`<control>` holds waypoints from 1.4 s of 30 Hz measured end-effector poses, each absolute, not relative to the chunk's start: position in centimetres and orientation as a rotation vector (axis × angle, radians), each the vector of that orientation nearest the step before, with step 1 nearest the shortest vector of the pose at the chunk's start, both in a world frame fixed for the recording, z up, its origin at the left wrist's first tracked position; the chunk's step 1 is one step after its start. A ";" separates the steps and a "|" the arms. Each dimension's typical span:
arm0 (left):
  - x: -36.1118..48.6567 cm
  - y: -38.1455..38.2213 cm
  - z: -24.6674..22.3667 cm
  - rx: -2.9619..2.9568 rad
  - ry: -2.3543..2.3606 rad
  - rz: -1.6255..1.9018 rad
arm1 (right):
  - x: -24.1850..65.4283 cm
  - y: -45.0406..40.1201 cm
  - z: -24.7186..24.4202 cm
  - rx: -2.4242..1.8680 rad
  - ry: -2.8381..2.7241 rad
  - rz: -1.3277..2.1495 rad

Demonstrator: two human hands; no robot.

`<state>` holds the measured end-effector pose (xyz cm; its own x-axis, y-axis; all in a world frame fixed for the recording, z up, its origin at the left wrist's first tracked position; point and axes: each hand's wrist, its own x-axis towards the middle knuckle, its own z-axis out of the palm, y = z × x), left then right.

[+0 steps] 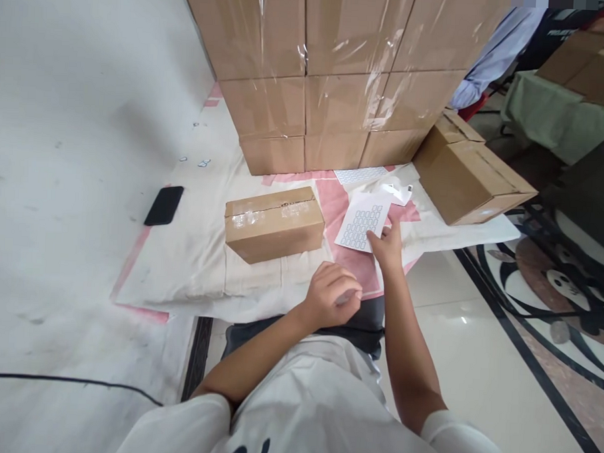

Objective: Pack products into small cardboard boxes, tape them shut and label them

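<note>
My right hand (387,246) grips the lower right edge of a white sheet (360,219) printed with rows of small outlined rectangles, thumb on top. My left hand (333,296) is near the table's front edge with its fingers curled together. A small pale patch shows between those fingers, too unclear to name. To the left of the sheet, a closed cardboard box (274,226) with clear tape on its top lies on the cloth-covered table (195,262). Behind the held sheet are crumpled white paper (397,190) and another printed sheet (359,175).
Stacked taped cartons (332,107) form a wall at the back of the table. More cardboard boxes (479,171) stand at the right end. A black phone (164,205) lies at the left, near the white wall. A person's sleeve (499,55) shows behind the cartons.
</note>
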<state>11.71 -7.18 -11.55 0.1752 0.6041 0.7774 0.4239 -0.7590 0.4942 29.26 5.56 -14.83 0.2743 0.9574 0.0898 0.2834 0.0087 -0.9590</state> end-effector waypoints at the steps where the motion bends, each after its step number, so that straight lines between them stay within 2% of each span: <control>1: 11.7 -6.8 -11.5 2.284 1.057 1.605 | 29.4 4.8 -15.0 -1.378 -1.144 0.867; 11: 12.6 -2.7 -12.0 2.416 1.489 1.329 | 28.0 -3.3 -12.5 -1.052 -1.094 0.994; 23: 12.2 -3.7 -12.3 2.609 1.581 1.170 | 26.4 -4.5 -11.9 -1.075 -1.224 0.819; 28: 11.5 -3.2 -12.3 2.421 1.503 1.445 | 27.3 -3.7 -12.5 -1.200 -1.284 0.648; 32: 10.5 -3.1 -11.4 2.185 1.378 1.717 | 30.2 2.1 -14.2 -1.328 -1.218 0.503; 37: 9.6 -3.3 -10.3 1.944 1.301 1.737 | 32.4 7.7 -13.1 -1.583 -1.368 0.148; 39: 9.4 -3.3 -10.2 1.949 1.300 1.710 | 31.6 6.4 -11.6 -1.395 -1.595 0.180; 42: 9.2 -3.3 -10.5 1.972 1.294 1.655 | 29.4 2.5 -9.8 -0.904 -1.902 0.568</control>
<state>9.17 -3.26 -10.45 -0.0452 0.7521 0.6575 0.4568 -0.5698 0.6831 29.38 2.53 -9.84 -0.3029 0.7822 0.5445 0.3555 0.6228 -0.6969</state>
